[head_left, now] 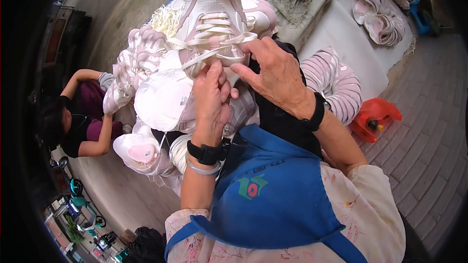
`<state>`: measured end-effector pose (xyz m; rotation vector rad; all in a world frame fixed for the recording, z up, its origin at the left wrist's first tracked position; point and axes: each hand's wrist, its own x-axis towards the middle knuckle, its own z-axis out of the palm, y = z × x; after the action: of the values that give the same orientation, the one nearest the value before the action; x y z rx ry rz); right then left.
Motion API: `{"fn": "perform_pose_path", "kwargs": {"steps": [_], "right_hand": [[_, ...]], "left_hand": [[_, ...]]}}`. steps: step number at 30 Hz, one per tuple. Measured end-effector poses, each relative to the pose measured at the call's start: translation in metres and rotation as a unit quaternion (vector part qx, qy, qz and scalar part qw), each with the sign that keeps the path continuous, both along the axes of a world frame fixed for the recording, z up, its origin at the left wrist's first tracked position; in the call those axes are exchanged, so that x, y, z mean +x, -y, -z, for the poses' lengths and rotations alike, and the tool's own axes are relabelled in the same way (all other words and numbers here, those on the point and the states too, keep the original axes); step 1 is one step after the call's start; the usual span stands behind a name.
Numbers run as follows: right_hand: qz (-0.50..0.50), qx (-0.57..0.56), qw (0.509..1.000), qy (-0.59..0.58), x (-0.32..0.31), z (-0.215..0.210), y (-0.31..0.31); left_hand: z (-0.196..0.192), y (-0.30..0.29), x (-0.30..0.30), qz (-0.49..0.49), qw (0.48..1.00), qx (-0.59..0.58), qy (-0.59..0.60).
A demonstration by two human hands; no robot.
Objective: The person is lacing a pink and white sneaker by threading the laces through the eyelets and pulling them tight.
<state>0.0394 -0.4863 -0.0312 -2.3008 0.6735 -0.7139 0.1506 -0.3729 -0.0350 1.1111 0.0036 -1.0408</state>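
Note:
A white and pale pink sneaker (214, 7) lies in front of me, toe pointing away, with a cream shoelace (213, 31) crisscrossing its front and looping loosely at both sides. At the near end of the shoe, my left hand (210, 95) is closed with its thumb pressed against curled fingers; what it pinches, perhaps a lace end, is hidden. My right hand (280, 75) grips the opening's right edge, index finger by the lace and thumb below. Behind this shoe sits another pink and white sneaker (261, 14). White shoe uppers (161, 97) are piled under my left hand.
Stacked pink and white uppers (334, 85) lie to the right, more (378, 17) at the far right. A bundle of cream laces (165, 19) is behind the pile. Another person (73, 119) sits at left, hand at a row of uppers (141, 58). A red plastic object (373, 119) stands on paving.

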Motion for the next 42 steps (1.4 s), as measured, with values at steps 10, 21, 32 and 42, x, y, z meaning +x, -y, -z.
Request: {"fn": "perform_pose_path", "kwargs": {"steps": [10, 21, 32, 42], "right_hand": [[-0.001, -0.042, 0.998, -0.057, -0.001, 0.001, -0.012], [0.002, 0.003, 0.998, -0.069, -0.021, 0.001, -0.020], [-0.093, 0.537, 0.836, 0.057, -0.069, -0.019, 0.031], [0.075, -0.006, 0.995, 0.063, -0.061, -0.010, 0.023]], "left_hand": [[0.003, -0.011, -0.001, -0.017, 0.998, -0.057, -0.023], [0.000, -0.008, -0.001, 0.044, 0.993, -0.109, -0.009], [-0.003, 0.005, 0.003, -0.030, 0.999, -0.045, -0.005], [-0.003, 0.005, 0.004, -0.019, 0.996, -0.082, -0.020]]}}
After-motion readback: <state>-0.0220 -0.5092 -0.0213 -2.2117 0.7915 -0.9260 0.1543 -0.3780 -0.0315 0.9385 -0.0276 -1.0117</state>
